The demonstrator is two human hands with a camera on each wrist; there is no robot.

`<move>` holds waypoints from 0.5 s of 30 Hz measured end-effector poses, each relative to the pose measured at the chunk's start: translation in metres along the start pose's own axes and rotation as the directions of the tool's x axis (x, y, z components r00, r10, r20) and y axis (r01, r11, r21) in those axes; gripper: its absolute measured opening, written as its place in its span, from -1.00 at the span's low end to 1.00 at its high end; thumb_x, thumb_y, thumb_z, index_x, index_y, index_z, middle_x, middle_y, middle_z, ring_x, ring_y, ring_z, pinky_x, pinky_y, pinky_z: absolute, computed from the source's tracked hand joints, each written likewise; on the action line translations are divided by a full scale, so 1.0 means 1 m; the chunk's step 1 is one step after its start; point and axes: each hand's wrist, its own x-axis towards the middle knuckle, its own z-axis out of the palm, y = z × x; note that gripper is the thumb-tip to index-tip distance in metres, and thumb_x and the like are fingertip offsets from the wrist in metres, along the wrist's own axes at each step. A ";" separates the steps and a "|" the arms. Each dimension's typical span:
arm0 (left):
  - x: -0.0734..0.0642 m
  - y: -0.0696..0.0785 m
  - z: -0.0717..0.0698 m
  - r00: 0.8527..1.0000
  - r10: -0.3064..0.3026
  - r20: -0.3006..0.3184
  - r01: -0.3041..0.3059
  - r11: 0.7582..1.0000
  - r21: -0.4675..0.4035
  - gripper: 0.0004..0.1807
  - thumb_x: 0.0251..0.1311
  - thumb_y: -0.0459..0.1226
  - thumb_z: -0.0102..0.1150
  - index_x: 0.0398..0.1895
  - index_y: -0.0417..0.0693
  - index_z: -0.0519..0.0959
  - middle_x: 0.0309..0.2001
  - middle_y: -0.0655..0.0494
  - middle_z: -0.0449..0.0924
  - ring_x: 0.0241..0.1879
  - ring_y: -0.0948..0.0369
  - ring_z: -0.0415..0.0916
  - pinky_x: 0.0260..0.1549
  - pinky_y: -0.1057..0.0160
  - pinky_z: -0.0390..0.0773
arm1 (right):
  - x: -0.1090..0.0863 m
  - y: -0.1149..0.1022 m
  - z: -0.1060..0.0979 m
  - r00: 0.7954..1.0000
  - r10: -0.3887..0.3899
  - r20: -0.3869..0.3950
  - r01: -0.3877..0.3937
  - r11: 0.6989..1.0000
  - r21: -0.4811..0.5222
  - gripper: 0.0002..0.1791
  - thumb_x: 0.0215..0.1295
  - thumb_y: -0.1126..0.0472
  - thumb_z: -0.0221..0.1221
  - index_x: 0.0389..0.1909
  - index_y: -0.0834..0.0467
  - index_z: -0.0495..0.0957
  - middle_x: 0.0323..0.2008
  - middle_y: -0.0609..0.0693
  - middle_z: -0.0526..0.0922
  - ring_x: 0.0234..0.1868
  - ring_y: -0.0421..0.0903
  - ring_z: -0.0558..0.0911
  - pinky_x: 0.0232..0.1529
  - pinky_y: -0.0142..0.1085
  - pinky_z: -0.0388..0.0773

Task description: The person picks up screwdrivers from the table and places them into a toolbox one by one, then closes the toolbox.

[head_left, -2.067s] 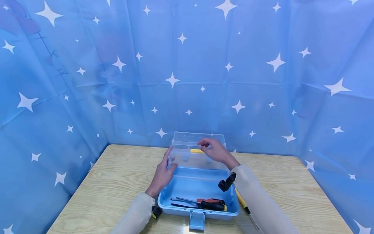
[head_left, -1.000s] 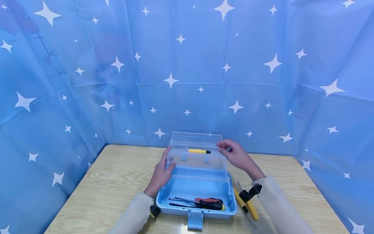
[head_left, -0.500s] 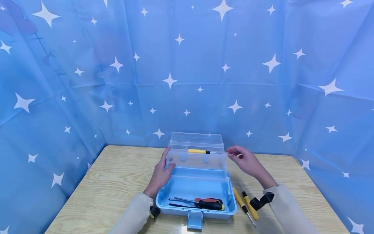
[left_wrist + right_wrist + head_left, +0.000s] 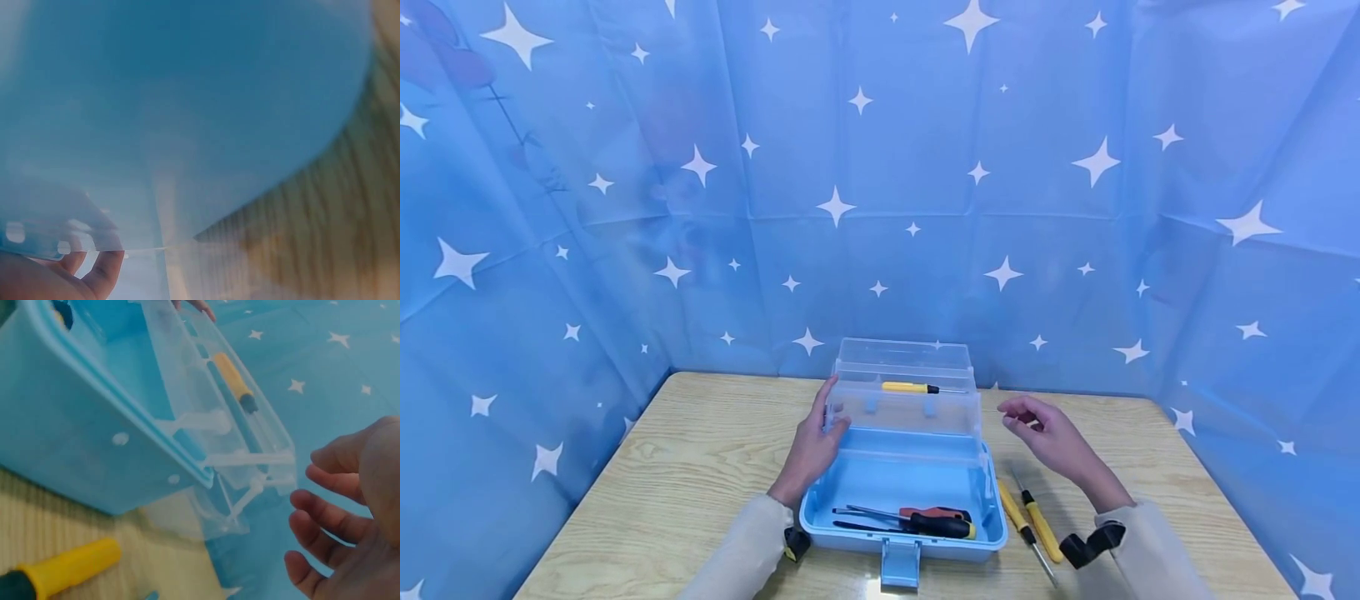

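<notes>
A light-blue toolbox stands with its top raised. Behind and above its base sits a clear plastic tray on hinged arms, and a yellow screwdriver with a black collar lies in it. My left hand grips the tray's left edge, fingers behind the clear plastic and thumb in front. To the right of the toolbox, my right hand hovers with loosely bent fingers and holds nothing. Inside the base lie a black-and-yellow screwdriver, a red-handled tool and dark slim shafts.
On the wooden table, right of the toolbox, lie a yellow screwdriver and a second yellow screwdriver, their shafts pointing opposite ways. The toolbox's latch hangs down in front. A blue star-patterned curtain encloses the back and sides.
My right hand has drawn away from the screwdriver in the tray, to the right and toward me, uncovering that screwdriver and the ones on the table. My left hand stays on the tray.
</notes>
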 end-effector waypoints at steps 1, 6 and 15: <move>0.000 0.000 0.000 1.000 0.001 0.001 -0.001 1.000 -0.002 -0.28 0.47 -0.15 -0.01 0.51 0.67 -0.05 0.42 0.01 0.31 0.38 -0.09 0.32 0.24 -0.33 0.33 | -0.002 0.002 0.000 1.000 0.004 0.001 -0.004 1.000 0.002 -0.74 0.48 0.15 0.09 0.06 0.18 0.57 -0.15 0.02 0.66 -0.17 -0.01 0.61 -0.26 -0.36 0.57; 0.000 0.000 0.000 1.000 0.000 0.005 0.000 1.000 -0.008 -0.28 0.46 -0.13 -0.01 0.53 0.61 -0.05 0.43 0.02 0.30 0.37 -0.09 0.32 0.24 -0.33 0.33 | -0.014 0.011 0.001 0.999 0.053 0.011 -0.053 0.999 0.010 -0.74 0.48 0.16 0.09 0.07 0.16 0.56 -0.21 0.00 0.62 -0.24 -0.08 0.58 -0.34 -0.36 0.55; 0.000 0.000 0.000 1.000 -0.005 -0.004 0.005 1.000 -0.002 -0.28 0.46 -0.14 -0.01 0.53 0.62 -0.04 0.42 0.02 0.32 0.36 -0.08 0.33 0.22 -0.33 0.35 | -0.032 0.025 0.003 0.992 0.112 0.052 -0.117 0.989 0.091 -0.70 0.48 0.13 0.09 0.09 0.21 0.53 -0.23 0.14 0.59 -0.26 0.00 0.58 -0.34 -0.26 0.57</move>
